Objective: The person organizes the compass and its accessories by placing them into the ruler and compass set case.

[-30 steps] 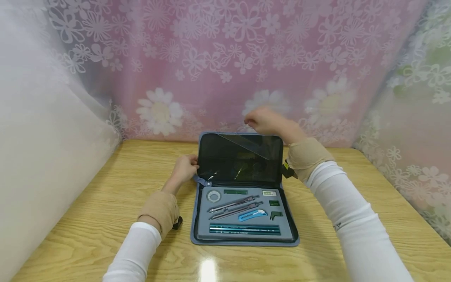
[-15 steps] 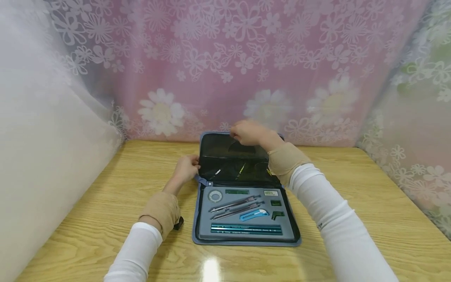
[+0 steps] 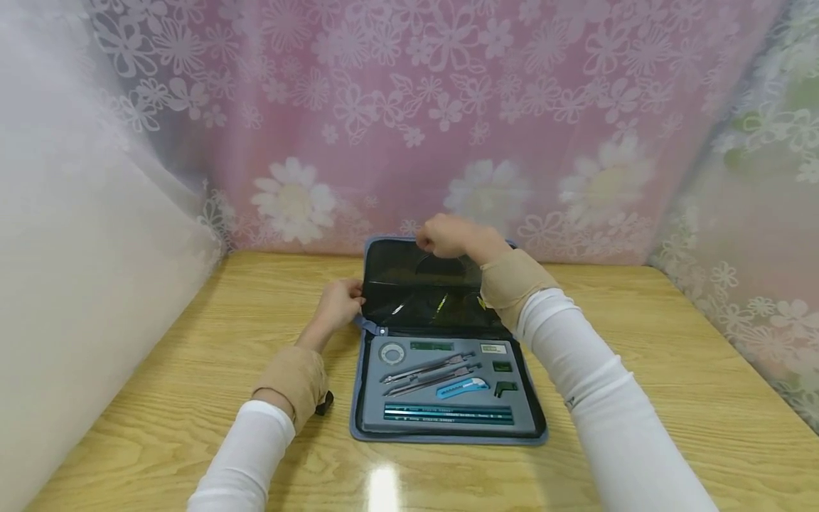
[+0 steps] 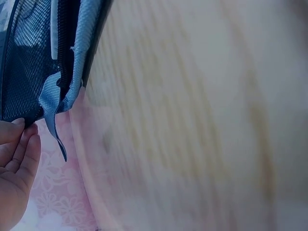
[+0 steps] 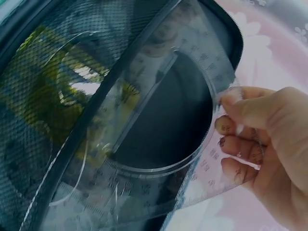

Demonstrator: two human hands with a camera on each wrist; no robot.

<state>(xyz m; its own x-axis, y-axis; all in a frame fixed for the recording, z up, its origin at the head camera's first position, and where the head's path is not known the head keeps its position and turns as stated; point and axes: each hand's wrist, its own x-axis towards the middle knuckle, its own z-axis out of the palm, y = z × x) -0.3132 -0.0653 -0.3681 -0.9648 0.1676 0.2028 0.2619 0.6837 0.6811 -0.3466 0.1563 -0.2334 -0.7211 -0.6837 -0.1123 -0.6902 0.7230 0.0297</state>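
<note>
A blue zip case (image 3: 448, 440) lies unfolded on the table, its dark lid standing up at the back. My left hand (image 3: 339, 302) pinches the lid's left edge near a blue strap (image 4: 52, 103), seen in the left wrist view. Up at the lid's top edge, my right hand (image 3: 448, 236) grips a clear set square (image 5: 207, 55) between thumb and fingers. In the right wrist view the set square has a curved cut-out, and its lower part sits behind the rim of the lid's mesh pocket (image 5: 29, 110). Yellowish clear pieces (image 5: 72, 106) show inside that pocket.
In the case's grey foam lie two compasses (image 3: 425, 368), a blue utility knife (image 3: 462, 387), dark green pencils (image 3: 448, 414), a round ring-shaped piece (image 3: 392, 353), and a white eraser (image 3: 493, 348). A flowered pink curtain (image 3: 409, 142) hangs behind the wooden table (image 3: 608, 341).
My right hand has come down and left from above the lid to its top edge, bringing the set square along. The left hand keeps its hold on the lid.
</note>
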